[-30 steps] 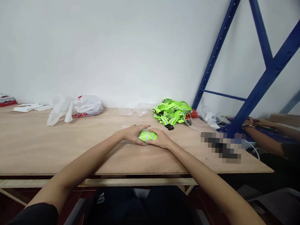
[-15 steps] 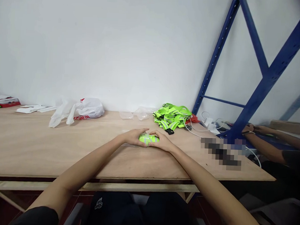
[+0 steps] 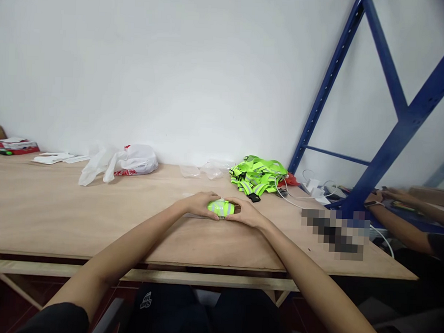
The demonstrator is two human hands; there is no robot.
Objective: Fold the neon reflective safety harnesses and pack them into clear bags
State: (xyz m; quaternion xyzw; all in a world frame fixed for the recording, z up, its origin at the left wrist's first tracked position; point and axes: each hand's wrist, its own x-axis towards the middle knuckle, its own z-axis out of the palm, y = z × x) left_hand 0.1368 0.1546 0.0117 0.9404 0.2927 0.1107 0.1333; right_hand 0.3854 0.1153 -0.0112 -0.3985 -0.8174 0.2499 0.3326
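A bundle of folded neon-green reflective strap (image 3: 220, 208) with grey bands sits low over the table, between both of my hands. Clear plastic seems to cover part of it. My left hand (image 3: 201, 205) grips its left end, thumb in front and fingers behind. My right hand (image 3: 247, 213) curls round the right end, its thumb and fingertips touching the bundle and a gap left inside the palm. Beyond my right hand lies a loose heap of the same neon-green reflective straps (image 3: 258, 175), with black buckles (image 3: 254, 198).
Clear plastic bags (image 3: 210, 170) lie by the wall, and a white plastic bag (image 3: 139, 159) farther left. A white cable (image 3: 292, 201) crosses the wooden table (image 3: 76, 219) at right. Past the blue metal frame (image 3: 376, 163), another person's arms (image 3: 399, 226) show.
My right palm has drawn back slightly from the bundle's right end, opening a gap there. More of the bundle's front shows. The camera view has shifted a little left.
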